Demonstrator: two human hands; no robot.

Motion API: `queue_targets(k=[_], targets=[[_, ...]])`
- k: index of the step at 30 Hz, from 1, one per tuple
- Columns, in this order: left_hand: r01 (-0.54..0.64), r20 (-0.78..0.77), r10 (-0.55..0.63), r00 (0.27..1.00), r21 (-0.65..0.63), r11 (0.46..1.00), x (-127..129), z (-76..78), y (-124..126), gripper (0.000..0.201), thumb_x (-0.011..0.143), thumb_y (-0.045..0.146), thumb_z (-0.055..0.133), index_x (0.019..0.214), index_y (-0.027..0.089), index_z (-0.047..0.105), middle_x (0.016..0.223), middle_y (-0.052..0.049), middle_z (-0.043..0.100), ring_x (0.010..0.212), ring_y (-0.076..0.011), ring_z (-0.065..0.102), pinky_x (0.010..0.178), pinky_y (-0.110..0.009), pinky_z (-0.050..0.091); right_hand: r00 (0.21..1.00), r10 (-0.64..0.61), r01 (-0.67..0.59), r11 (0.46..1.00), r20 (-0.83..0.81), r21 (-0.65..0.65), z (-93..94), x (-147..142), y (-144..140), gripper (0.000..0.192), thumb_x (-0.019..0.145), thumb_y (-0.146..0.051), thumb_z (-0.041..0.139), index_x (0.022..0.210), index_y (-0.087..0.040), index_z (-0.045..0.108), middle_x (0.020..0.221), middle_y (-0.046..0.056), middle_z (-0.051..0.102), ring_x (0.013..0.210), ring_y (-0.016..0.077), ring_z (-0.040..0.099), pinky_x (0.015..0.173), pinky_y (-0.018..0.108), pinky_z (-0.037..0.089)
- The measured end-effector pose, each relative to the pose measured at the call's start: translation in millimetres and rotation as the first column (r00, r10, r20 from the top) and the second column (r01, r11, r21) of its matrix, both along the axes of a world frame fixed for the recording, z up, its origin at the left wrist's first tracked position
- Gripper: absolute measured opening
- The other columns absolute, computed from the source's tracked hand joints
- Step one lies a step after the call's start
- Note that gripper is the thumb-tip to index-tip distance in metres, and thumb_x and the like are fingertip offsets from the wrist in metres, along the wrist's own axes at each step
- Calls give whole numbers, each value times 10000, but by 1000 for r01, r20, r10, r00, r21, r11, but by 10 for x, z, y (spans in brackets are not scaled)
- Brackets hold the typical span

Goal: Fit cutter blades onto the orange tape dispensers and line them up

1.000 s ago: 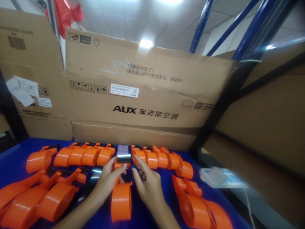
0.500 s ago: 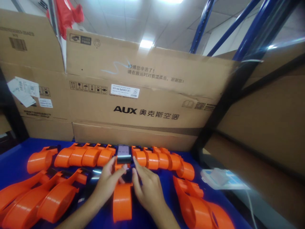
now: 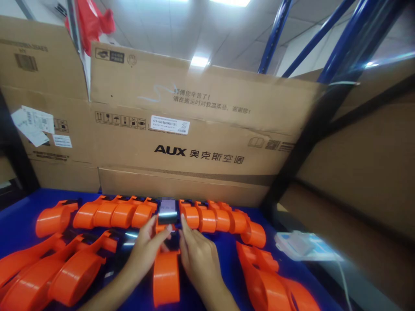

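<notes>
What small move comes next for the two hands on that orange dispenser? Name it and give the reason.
Probably press the dark metal piece down onto the front of the orange dispenser. Both the left hand and the right hand have fingertips pinched at that joint, and the piece looks perched on the end rather than seated, though blur hides the fit.

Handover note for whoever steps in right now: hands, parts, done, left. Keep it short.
Left hand: fingers on the front end of the orange tape dispenser lying mid-table, next to the metal plate.
Right hand: on the same dispenser from the other side, fingertips by the plate.
Parts: row of orange dispensers along the back by the AUX carton; more at left and right on the blue table.
Done: cannot tell whether the plate is seated.
Left: check that first.
</notes>
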State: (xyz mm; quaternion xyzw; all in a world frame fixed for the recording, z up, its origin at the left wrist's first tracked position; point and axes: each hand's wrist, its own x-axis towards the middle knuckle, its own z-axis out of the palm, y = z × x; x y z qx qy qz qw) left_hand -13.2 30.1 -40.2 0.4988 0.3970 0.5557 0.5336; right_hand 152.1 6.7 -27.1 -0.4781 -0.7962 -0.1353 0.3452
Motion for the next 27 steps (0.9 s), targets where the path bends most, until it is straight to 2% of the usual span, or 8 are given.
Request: queue_targets(k=[5, 11, 15, 18, 20, 23, 25, 27], targets=[[-5, 14, 6, 1000, -41, 999, -1, -20, 6, 381, 790, 475, 739, 1017, 178, 669, 722, 9, 658, 487, -117, 598, 515, -241, 492, 999, -15, 14, 999, 44, 32, -8, 10, -16, 508, 979, -144, 367, 1480, -109, 441, 792, 102, 749, 656, 207, 682, 626, 290, 528], [7, 68, -6, 998, -26, 1000, 11, 18, -19, 350, 791, 452, 743, 991, 174, 672, 714, 5, 658, 497, -122, 596, 513, -239, 489, 1000, 8, -8, 1000, -19, 11, 5, -10, -17, 483, 1004, -197, 374, 1474, -124, 457, 784, 101, 752, 636, 205, 689, 619, 291, 528], [21, 109, -17, 994, -38, 999, 17, 29, -6, 342, 763, 428, 771, 965, 169, 679, 705, -5, 676, 511, -131, 608, 516, -239, 497, 993, 54, -60, 997, -108, -51, 55, 2, -47, 492, 995, -230, 407, 1476, -140, 459, 841, 113, 760, 692, 216, 707, 649, 301, 543], [69, 177, -61, 982, -38, 997, 24, 65, -11, 370, 755, 386, 790, 1040, 181, 671, 728, -18, 705, 562, -147, 643, 551, -239, 507, 960, 113, -142, 985, -255, -96, 114, 59, -71, 531, 946, -210, 461, 1475, -169, 458, 981, 123, 762, 761, 220, 705, 695, 317, 558], [114, 228, -96, 969, -64, 991, 28, 100, -21, 479, 751, 363, 798, 1173, 207, 632, 792, -31, 736, 550, -146, 650, 562, -251, 514, 900, 144, -206, 972, -412, -111, 148, 103, -65, 531, 910, -181, 478, 1440, -203, 497, 1099, 115, 744, 801, 211, 697, 745, 329, 564], [142, 267, -101, 958, -139, 980, 36, 136, -28, 660, 720, 354, 821, 1316, 240, 561, 936, -69, 763, 551, -165, 680, 547, -272, 522, 726, 115, -299, 941, -678, -160, 184, 138, -24, 441, 936, -219, 460, 1367, -212, 552, 1126, 102, 732, 807, 198, 688, 749, 329, 566], [150, 277, -100, 956, -164, 975, 44, 144, -29, 686, 674, 336, 852, 1301, 242, 590, 1030, -91, 758, 677, -212, 732, 596, -289, 551, 608, 65, -380, 899, -791, -217, 203, 135, 4, 403, 974, -306, 461, 1356, -218, 556, 1042, 82, 741, 805, 200, 690, 708, 315, 566], [183, 294, -131, 947, -158, 970, 51, 152, -44, 660, 638, 301, 876, 1250, 240, 638, 1111, -99, 745, 839, -259, 750, 706, -317, 579, 539, 46, -476, 841, -841, -259, 218, 123, 17, 398, 978, -383, 494, 1343, -245, 572, 981, 58, 737, 856, 215, 697, 717, 320, 566]])
